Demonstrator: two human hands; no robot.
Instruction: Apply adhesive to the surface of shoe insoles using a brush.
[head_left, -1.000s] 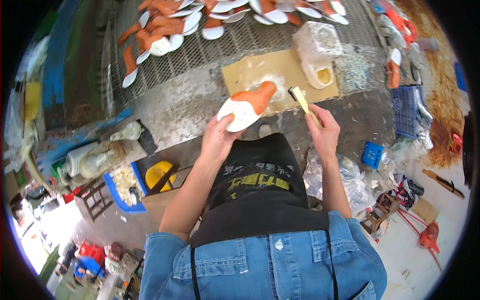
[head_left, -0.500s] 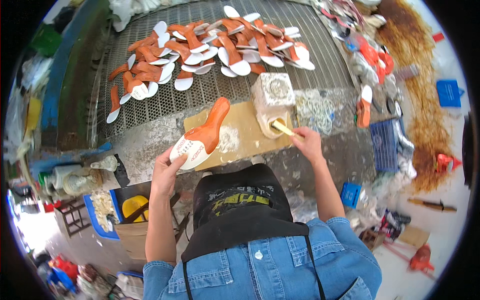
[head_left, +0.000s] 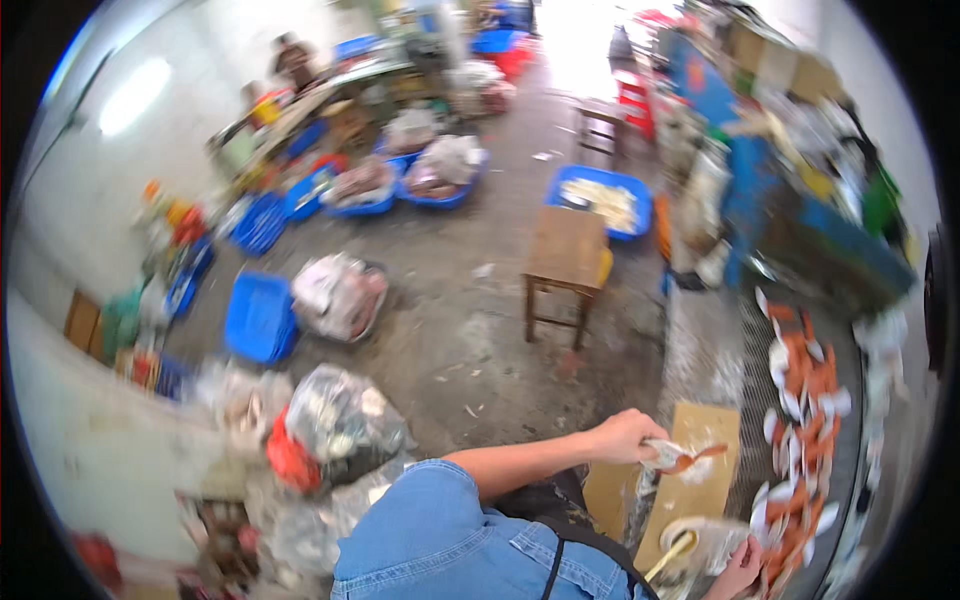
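My left hand (head_left: 628,436) grips an insole (head_left: 668,456) by its white wide end. Its orange narrow end points away over a tan cardboard sheet (head_left: 712,425) with white smears. Near the lower right edge, my right hand (head_left: 738,568) is beside a glue-crusted white pot (head_left: 708,537), close to the pile of orange and white insoles (head_left: 800,400). Its fingers are partly cut off and blurred, so what they hold cannot be made out. A brush with a pale yellow handle (head_left: 672,553) leans in the pot's opening, apart from my right hand.
A wooden stool (head_left: 565,245) stands on the floor by a blue tray (head_left: 640,190) of pale pieces. Farther left are a blue crate (head_left: 260,318), a basin of wrapped bundles (head_left: 338,295) and clear plastic bags (head_left: 345,415). A blue metal panel (head_left: 755,190) borders the bench.
The view has swung left to the room. My right hand has let go of the brush, which stays in the pot, and moved toward the insoles. My left hand keeps its insole.
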